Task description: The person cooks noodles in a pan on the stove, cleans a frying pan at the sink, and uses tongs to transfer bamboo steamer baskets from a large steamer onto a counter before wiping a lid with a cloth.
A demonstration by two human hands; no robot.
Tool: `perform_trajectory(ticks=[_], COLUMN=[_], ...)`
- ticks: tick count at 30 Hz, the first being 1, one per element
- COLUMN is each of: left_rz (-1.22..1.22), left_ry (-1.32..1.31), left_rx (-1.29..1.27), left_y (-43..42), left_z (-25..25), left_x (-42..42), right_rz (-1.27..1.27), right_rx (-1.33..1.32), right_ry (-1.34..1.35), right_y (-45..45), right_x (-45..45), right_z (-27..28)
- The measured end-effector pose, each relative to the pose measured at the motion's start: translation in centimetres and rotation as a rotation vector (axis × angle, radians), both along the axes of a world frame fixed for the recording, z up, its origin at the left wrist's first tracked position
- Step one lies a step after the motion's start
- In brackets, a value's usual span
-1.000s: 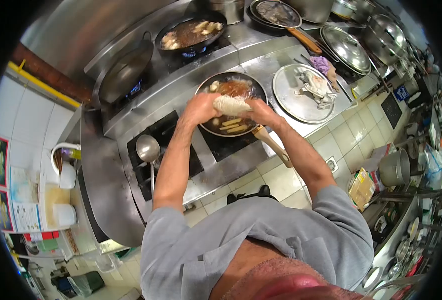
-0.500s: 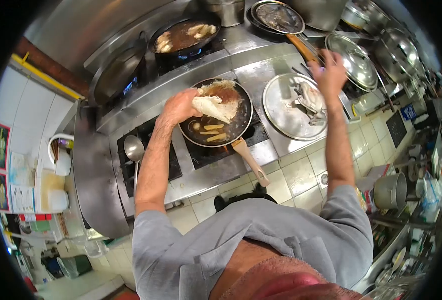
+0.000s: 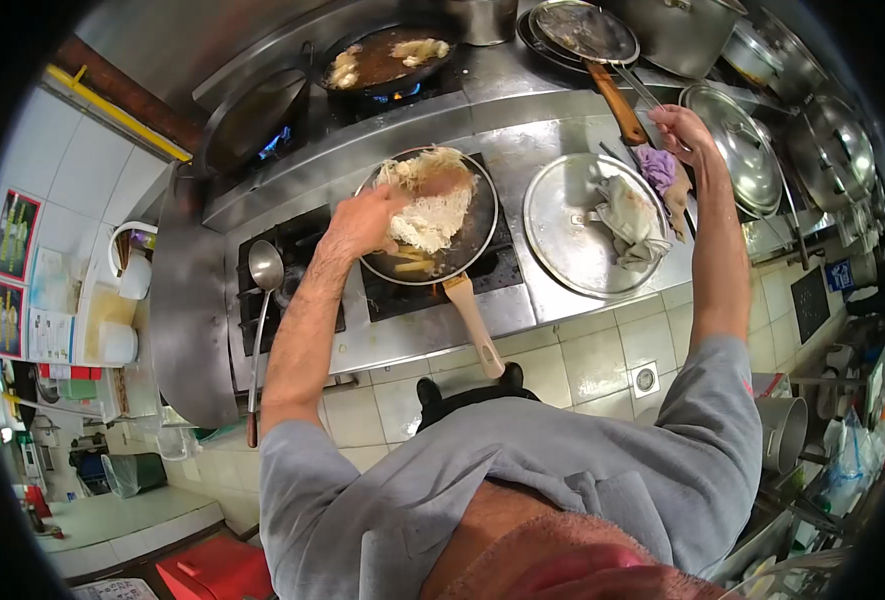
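My left hand (image 3: 366, 222) is over the left side of a frying pan (image 3: 495, 205), its fingers curled at the edge of a pale, tangled mass like thin noodles (image 3: 435, 215). The fingertips are partly hidden against it. Yellow strips (image 3: 415, 266) lie in the liquid at the pan's near side. My right hand (image 3: 685, 133) is closed round the end of a thin metal handle, which leads up to a round mesh strainer (image 3: 588, 32). Below that hand lie a purple cloth (image 3: 655, 165) and a wooden pan handle (image 3: 618, 105).
A round metal lid (image 3: 563, 240) carries a crumpled pale cloth (image 3: 628, 215). Behind, a dark pan (image 3: 388, 62) of frying food sits over a blue flame, beside an empty-looking wok (image 3: 253, 115). A ladle (image 3: 266, 266) rests at left. Lidded pots (image 3: 728, 150) stand at right.
The pale mass was bunched in my left hand and now lies spread across the pan. My right hand has moved onto the strainer's handle. The view has shifted slightly.
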State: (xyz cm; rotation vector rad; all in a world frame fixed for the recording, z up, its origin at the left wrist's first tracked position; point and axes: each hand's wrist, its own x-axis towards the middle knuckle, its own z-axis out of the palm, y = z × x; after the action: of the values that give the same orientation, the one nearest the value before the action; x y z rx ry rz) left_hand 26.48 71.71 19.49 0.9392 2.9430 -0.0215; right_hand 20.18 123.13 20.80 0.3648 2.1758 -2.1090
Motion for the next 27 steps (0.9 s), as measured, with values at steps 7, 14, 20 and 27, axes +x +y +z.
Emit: perform_trajectory(ticks=[7, 14, 20, 27], left_rz=[0.103, 0.105, 0.007, -0.019], left_ry=[-0.220, -0.225, -0.279, -0.167], left_rx=[0.027, 0.095, 0.021, 0.047], left_y=[-0.3, -1.9, -1.0, -1.3], left_z=[0.8, -0.9, -0.3, -0.7], left_x=[-0.7, -3.3, -2.7, -1.5], right_rz=[0.055, 0.019, -0.111, -0.242], right_rx=[-0.025, -0.117, 0.069, 0.849], right_ry=[0.045, -0.170, -0.120, 0.186], right_y=[-6.6, -12.9, -14.3, -10.1], right_x=[12.8, 24.2, 24.7, 19.3], right_z=[3.7, -1.3, -11.6, -16.6])
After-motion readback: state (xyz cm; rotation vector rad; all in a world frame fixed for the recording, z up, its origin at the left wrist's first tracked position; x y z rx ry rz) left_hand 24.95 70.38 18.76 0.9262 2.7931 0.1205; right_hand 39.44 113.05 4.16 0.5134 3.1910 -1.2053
